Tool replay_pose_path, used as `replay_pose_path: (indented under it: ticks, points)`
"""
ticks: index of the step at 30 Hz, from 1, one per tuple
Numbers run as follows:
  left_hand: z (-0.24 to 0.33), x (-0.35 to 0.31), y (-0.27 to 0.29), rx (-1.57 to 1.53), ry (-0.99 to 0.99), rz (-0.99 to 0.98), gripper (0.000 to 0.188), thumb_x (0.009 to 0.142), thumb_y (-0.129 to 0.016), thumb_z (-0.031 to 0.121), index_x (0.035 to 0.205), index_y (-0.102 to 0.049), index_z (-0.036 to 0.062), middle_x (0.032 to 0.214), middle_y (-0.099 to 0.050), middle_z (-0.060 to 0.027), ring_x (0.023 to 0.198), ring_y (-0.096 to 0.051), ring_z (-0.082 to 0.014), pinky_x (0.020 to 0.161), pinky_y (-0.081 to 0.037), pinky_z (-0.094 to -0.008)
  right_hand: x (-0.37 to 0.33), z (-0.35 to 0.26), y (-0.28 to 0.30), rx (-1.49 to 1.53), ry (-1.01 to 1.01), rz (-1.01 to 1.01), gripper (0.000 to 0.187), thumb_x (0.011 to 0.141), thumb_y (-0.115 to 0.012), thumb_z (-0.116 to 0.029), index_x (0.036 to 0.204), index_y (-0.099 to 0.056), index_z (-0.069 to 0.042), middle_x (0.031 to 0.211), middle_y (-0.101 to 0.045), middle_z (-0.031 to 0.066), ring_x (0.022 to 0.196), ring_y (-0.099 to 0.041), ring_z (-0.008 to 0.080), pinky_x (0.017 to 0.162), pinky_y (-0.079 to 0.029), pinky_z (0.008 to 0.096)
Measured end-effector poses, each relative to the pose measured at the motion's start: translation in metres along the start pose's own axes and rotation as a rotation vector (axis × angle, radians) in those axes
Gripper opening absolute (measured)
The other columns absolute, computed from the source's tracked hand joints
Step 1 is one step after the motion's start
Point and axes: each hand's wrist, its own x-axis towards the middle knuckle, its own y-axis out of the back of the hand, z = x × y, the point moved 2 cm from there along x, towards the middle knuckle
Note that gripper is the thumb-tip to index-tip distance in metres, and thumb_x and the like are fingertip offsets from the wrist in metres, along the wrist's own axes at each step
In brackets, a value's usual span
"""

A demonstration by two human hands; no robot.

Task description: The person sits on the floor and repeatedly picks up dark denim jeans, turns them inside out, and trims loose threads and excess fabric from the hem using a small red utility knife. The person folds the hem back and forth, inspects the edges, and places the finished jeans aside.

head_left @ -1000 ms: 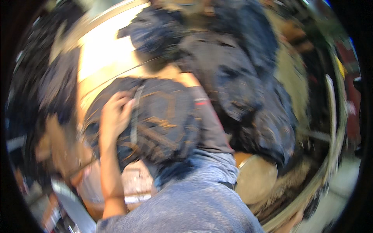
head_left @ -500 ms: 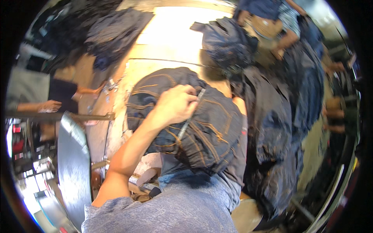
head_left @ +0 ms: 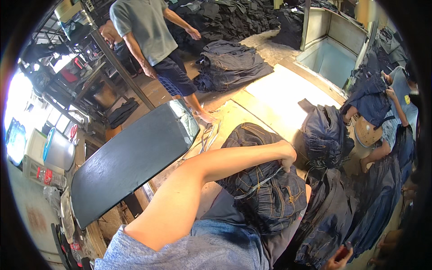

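Note:
A bundle of dark jeans (head_left: 281,198) with orange stitching lies on my lap. A thin pale grey strip (head_left: 258,183) runs across its top. My left hand (head_left: 286,156) reaches over the bundle with curled fingers, closed at the strip's far end. Low at the right edge, a partly cut-off hand, seemingly my right hand (head_left: 338,258), has bent fingers around something dark red that I cannot make out. It is beside the dark garments on the right, apart from the bundle.
A long black board (head_left: 135,162) stands close on my left. Dark garments (head_left: 333,211) are heaped on my right, with a jeans bundle (head_left: 326,135) ahead. One person (head_left: 148,36) stands at far left; another person (head_left: 400,99) sits at right holding dark cloth.
My view has swung left, bringing the board and standing person further in. My left hand remains at the strip on the bundle. A hand has appeared at the lower right.

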Motion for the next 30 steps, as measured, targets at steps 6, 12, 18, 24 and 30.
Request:
replay_pose_path:
  ticks: [6, 12, 18, 24, 30]
  points:
    - [-0.034, 0.017, -0.050, -0.542, -0.200, 0.250, 0.042, 0.109, -0.063, 0.045, 0.122, -0.087, 0.0133, 0.125, -0.083, -0.0146, 0.118, -0.075, -0.0300, 0.106, -0.055, -0.0433, -0.053, -0.009, -0.062, 0.249, -0.126, -0.149, 0.035, 0.113, -0.067, -0.010, 0.146, -0.061, -0.001, 0.116, -0.071, 0.0053, 0.101, -0.063, 0.0104, 0.089, -0.051, 0.0268]
    - [0.011, -0.075, -0.089, -1.064, -0.084, 0.395, 0.037, 0.113, -0.063, 0.037, 0.116, -0.081, 0.0046, 0.103, -0.076, -0.0016, 0.101, -0.065, -0.0139, 0.093, -0.050, -0.0314, -0.073, -0.039, -0.072, 0.355, -0.212, -0.119, 0.038, 0.111, -0.073, -0.016, 0.143, -0.057, -0.003, 0.107, -0.063, 0.0016, 0.093, -0.058, 0.0102, 0.084, -0.049, 0.0266]
    - [0.051, -0.191, -0.144, -1.591, -0.358, 0.344, 0.032, 0.116, -0.065, 0.034, 0.099, -0.070, 0.0076, 0.078, -0.055, 0.0088, 0.073, -0.046, -0.0029, 0.068, -0.037, -0.0234, -0.031, -0.107, -0.067, 0.425, -0.103, -0.207, 0.033, 0.106, -0.074, -0.009, 0.137, -0.066, 0.000, 0.108, -0.068, 0.0033, 0.096, -0.061, 0.0104, 0.088, -0.050, 0.0270]
    - [0.054, -0.176, -0.127, -1.328, -0.265, 0.510, 0.016, 0.108, -0.077, 0.021, 0.100, -0.072, 0.0071, 0.090, -0.068, 0.0058, 0.084, -0.057, -0.0002, 0.076, -0.045, -0.0219, 0.015, -0.193, -0.108, 0.325, 0.390, -0.549, 0.037, 0.097, -0.080, -0.004, 0.133, -0.070, 0.001, 0.104, -0.074, 0.0154, 0.091, -0.074, 0.0241, 0.084, -0.056, 0.0316]
    - [0.048, -0.161, -0.123, -1.500, -0.193, 0.454, 0.028, 0.114, -0.066, 0.028, 0.113, -0.079, 0.0033, 0.098, -0.079, -0.0011, 0.092, -0.068, -0.0064, 0.087, -0.052, -0.0251, 0.030, -0.197, -0.187, 0.266, 0.359, -0.745, 0.034, 0.102, -0.078, -0.016, 0.131, -0.063, -0.004, 0.096, -0.077, 0.0215, 0.085, -0.077, 0.0406, 0.074, -0.058, 0.0452]
